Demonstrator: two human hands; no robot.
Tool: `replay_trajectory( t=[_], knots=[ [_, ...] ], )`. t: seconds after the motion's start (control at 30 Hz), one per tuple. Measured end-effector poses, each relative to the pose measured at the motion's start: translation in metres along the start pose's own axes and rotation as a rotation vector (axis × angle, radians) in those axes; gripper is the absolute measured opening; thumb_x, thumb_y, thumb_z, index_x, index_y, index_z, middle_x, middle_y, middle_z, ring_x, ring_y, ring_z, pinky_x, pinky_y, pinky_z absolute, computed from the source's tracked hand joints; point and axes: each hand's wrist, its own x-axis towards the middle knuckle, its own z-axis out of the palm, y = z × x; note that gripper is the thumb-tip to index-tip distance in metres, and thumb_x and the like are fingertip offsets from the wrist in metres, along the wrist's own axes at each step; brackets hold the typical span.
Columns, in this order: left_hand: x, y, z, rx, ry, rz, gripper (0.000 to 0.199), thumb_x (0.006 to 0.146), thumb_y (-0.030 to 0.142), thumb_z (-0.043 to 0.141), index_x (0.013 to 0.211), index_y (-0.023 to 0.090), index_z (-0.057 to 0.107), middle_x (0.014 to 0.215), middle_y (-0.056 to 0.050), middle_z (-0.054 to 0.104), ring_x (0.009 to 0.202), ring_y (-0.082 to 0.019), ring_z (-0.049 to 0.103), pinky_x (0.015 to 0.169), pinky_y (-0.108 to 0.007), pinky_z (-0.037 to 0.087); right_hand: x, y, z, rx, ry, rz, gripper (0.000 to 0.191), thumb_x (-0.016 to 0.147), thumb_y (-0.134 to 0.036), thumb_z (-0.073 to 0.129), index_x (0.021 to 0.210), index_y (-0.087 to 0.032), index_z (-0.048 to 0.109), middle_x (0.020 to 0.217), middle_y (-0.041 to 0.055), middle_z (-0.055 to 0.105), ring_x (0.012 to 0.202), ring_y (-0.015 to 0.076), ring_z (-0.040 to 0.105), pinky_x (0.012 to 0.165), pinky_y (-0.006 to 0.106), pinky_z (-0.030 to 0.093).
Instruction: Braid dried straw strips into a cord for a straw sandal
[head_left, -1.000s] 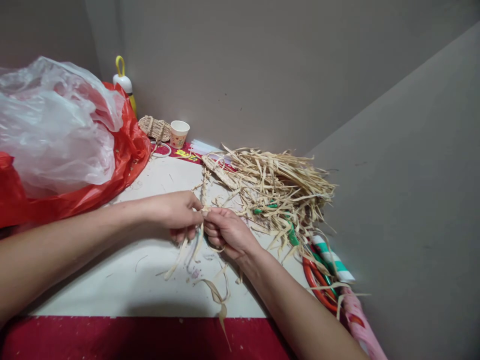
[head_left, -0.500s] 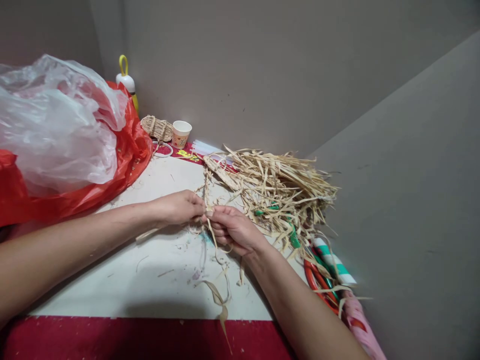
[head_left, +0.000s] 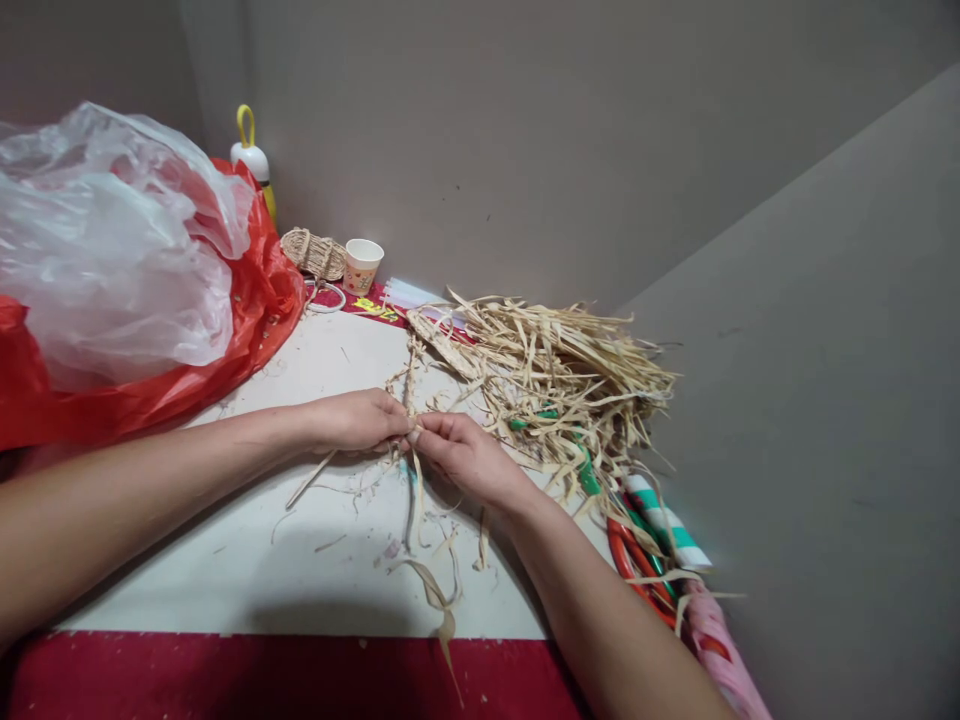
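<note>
A thin braided straw cord [head_left: 410, 375] runs from the far side of the white board toward me, and both hands meet at its near end. My left hand [head_left: 364, 418] pinches the cord there, thumb and fingers pressed together. Fingertip to fingertip with it, my right hand [head_left: 461, 450] is closed on the straw strands at the same spot. Loose strands [head_left: 417, 485] hang down from between the hands. A stiff stalk [head_left: 309, 482] sticks out below my left hand. The exact crossing of strands under the fingertips is hidden.
A heap of dry straw [head_left: 570, 360] lies at right. Rolled tubes [head_left: 667, 525] stand beside it. Plastic bags [head_left: 127, 270] fill the left. Behind are a woven straw sole [head_left: 313, 255], a paper cup [head_left: 364, 268] and a bottle [head_left: 251, 162]. Scraps litter the white board [head_left: 315, 585].
My hands stay together but have shifted slightly left. The right fingers have straightened a little, and the strand below the hands hangs differently. The stalk under the left hand has tilted more steeply.
</note>
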Motion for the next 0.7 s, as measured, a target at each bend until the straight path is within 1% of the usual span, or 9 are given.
replay_trajectory(
  t=[0.1,0.23,0.33,0.47,0.57,0.63,0.7],
  knots=[
    [0.001,-0.001,0.003,-0.088,-0.014,-0.024,0.025,0.080,0.035,0.041,0.062,0.018,0.048,0.044,0.007,0.032,0.035,-0.007,0.020,0.038,-0.024,0.013,-0.001,-0.002,0.000,-0.040,-0.003,0.005,0.027,0.079,-0.040,0.059,0.068,-0.015,0.057,0.048,-0.0070,0.034,0.042,0.0051,0.023,0.039,0.020,0.017],
    [0.002,-0.001,0.004,-0.071,0.100,0.038,0.027,0.077,0.030,0.044,0.053,0.018,0.038,0.045,0.006,0.032,0.040,-0.006,0.022,0.041,-0.024,0.014,-0.004,-0.010,-0.004,-0.032,-0.059,0.017,0.030,0.077,-0.042,0.060,0.067,-0.016,0.052,0.051,-0.0071,0.034,0.044,0.0052,0.024,0.041,0.020,0.017],
    [0.002,-0.001,0.003,-0.019,0.137,0.092,0.028,0.077,0.030,0.044,0.053,0.018,0.038,0.047,0.006,0.031,0.043,-0.006,0.023,0.044,-0.024,0.016,-0.006,-0.014,-0.009,-0.031,-0.099,0.021,0.030,0.078,-0.043,0.059,0.067,-0.017,0.049,0.052,-0.0074,0.032,0.045,0.0057,0.024,0.041,0.020,0.018],
    [0.001,-0.001,0.001,0.071,0.154,0.133,0.028,0.077,0.030,0.043,0.052,0.017,0.041,0.048,0.006,0.032,0.046,-0.007,0.025,0.046,-0.024,0.018,-0.009,-0.016,-0.015,-0.151,-0.041,-0.007,0.026,0.081,-0.039,0.054,0.070,-0.015,0.054,0.056,-0.0048,0.038,0.048,0.0066,0.031,0.044,0.019,0.025],
    [0.001,0.001,0.002,0.129,0.178,0.163,0.025,0.076,0.026,0.043,0.053,0.016,0.044,0.048,0.006,0.034,0.047,-0.007,0.028,0.047,-0.023,0.020,-0.012,-0.018,-0.013,-0.217,0.011,-0.005,0.025,0.082,-0.035,0.052,0.069,-0.015,0.057,0.052,-0.0046,0.041,0.045,0.0063,0.032,0.042,0.019,0.025],
    [0.000,0.001,0.003,0.143,0.192,0.170,0.024,0.076,0.025,0.042,0.054,0.016,0.047,0.047,0.006,0.035,0.046,-0.007,0.029,0.047,-0.023,0.021,-0.015,-0.020,-0.007,-0.184,0.019,0.021,0.027,0.083,-0.035,0.049,0.066,-0.015,0.057,0.045,-0.0056,0.041,0.039,0.0059,0.033,0.039,0.019,0.025],
    [0.001,-0.001,0.006,0.127,0.193,0.164,0.023,0.075,0.024,0.042,0.055,0.016,0.050,0.047,0.005,0.039,0.045,-0.007,0.030,0.046,-0.023,0.022,-0.017,-0.021,0.003,-0.103,0.001,0.066,0.029,0.084,-0.037,0.046,0.067,-0.016,0.056,0.042,-0.0052,0.045,0.034,0.0065,0.037,0.037,0.019,0.028]
  ],
)
